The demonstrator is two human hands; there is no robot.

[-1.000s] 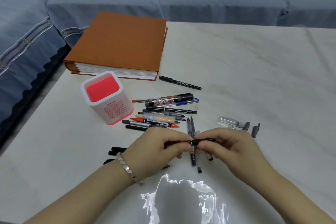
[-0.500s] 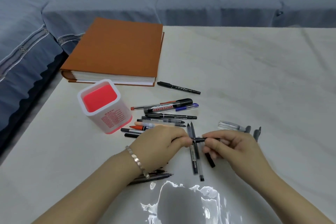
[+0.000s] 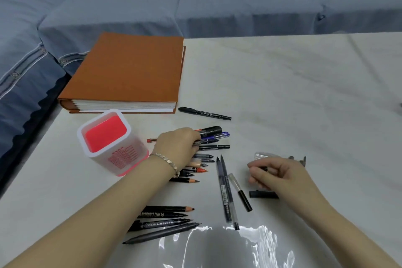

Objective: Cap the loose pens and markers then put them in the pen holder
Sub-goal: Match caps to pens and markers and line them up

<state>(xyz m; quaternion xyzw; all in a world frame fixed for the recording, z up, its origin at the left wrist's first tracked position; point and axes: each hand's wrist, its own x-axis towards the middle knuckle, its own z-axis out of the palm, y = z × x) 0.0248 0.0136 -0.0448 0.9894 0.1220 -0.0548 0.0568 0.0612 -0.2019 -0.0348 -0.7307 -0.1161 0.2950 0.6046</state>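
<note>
Now the 2 hands, joined over 1 pen half a second ago, have parted. The left hand (image 3: 177,148) lies over the pile of pens (image 3: 202,162) just beside the pen holder (image 3: 121,160), fingers curled round a dark pen (image 3: 207,142). The right hand (image 3: 277,175) pinches a small dark piece (image 3: 262,168) (a cap, probably) above a black cap (image 3: 263,194) on the table. No pen shows in the holder, so I judge the next pairing is only starting.
</note>
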